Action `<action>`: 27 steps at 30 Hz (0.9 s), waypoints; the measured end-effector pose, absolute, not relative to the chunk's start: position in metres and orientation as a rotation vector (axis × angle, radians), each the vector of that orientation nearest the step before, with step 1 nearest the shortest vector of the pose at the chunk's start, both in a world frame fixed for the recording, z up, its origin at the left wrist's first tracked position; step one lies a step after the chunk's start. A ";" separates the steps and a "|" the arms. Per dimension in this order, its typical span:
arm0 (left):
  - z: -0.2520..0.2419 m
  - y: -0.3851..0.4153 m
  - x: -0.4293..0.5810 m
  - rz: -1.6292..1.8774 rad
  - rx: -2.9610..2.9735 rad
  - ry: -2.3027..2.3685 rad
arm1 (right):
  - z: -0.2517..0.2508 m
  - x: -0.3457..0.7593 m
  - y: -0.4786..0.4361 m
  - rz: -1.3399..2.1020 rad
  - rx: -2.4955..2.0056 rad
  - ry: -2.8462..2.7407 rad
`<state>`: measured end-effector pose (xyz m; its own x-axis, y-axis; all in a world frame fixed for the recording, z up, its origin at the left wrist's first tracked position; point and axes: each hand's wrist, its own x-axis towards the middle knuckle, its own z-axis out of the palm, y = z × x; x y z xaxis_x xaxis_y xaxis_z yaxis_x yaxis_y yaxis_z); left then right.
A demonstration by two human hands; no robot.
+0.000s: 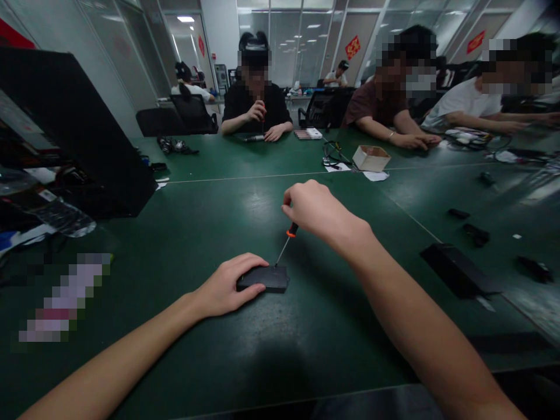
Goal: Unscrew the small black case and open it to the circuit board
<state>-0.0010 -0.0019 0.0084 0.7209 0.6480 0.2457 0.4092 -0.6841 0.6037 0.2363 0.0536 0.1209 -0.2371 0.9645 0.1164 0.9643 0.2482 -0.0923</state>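
Note:
A small flat black device (266,277) lies on the green table (245,338) in front of me. My left hand (227,286) rests on its left end, fingers curled over the edge and holding it down. My right hand (312,207) is closed round the handle of a small screwdriver (285,242) with a black and orange grip. The thin shaft slants down to the left and its tip touches the device's top right corner.
A black box (87,146) and clutter stand at the left. A flat black part (457,269) and small black pieces (476,234) lie to the right. A cardboard box (371,157) sits farther back. Three people sit at the table's far side.

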 end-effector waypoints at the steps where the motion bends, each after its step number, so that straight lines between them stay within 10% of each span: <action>1: 0.008 -0.002 -0.001 0.610 2.403 0.805 | 0.123 0.235 0.050 -0.014 -1.808 -2.381; 8: 0.009 -0.003 0.001 0.640 2.383 0.810 | 0.145 0.226 0.012 0.227 -1.047 -2.571; 27: 0.008 -0.003 -0.001 0.601 2.366 0.882 | 0.159 0.245 -0.020 0.017 -1.240 -2.806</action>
<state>-0.0009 -0.0032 0.0084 0.6865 0.6946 0.2149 0.4540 -0.6404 0.6196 0.2453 -0.0202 0.1587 -0.6711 0.7387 0.0632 0.7379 0.6738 -0.0398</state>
